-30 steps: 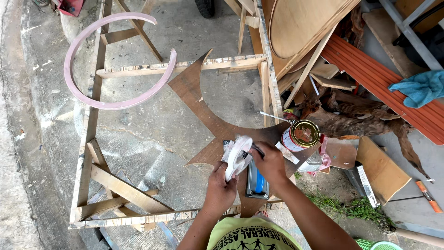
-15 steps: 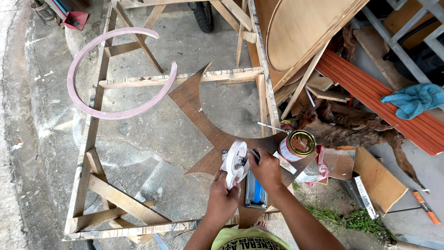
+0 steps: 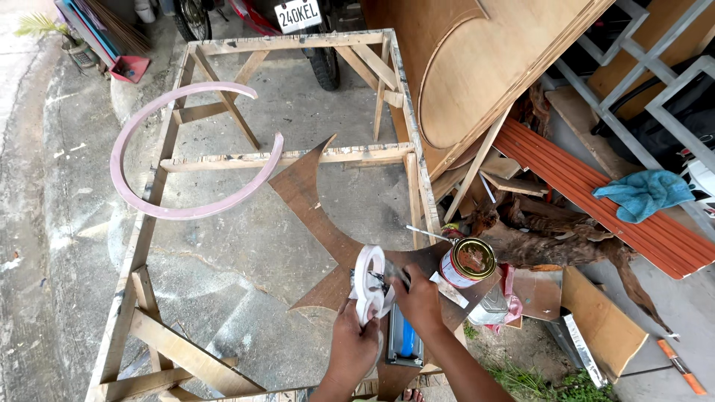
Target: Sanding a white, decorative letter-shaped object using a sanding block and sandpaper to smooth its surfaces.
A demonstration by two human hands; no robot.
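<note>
The left hand [image 3: 351,344] grips a small white looped cutout [image 3: 369,284] by its lower edge, holding it upright over the brown star-shaped board [image 3: 313,201]. The right hand [image 3: 418,299] is closed on a small tool at its side (too small to identify). The cutout looks light, stiff and thin, probably breakable; best held by the thicker lower rim. An open paint can [image 3: 467,262] stands just beside.

Outdoor workshop clutter, seen from above.
Pink curved ring [image 3: 160,175] on wooden frame [image 3: 287,158]; blue cloth [image 3: 644,193] on orange boards [image 3: 588,190], far right.

Both hands [image 3: 387,327] gripping white piece [image 3: 369,284], open can [image 3: 467,262]
</note>
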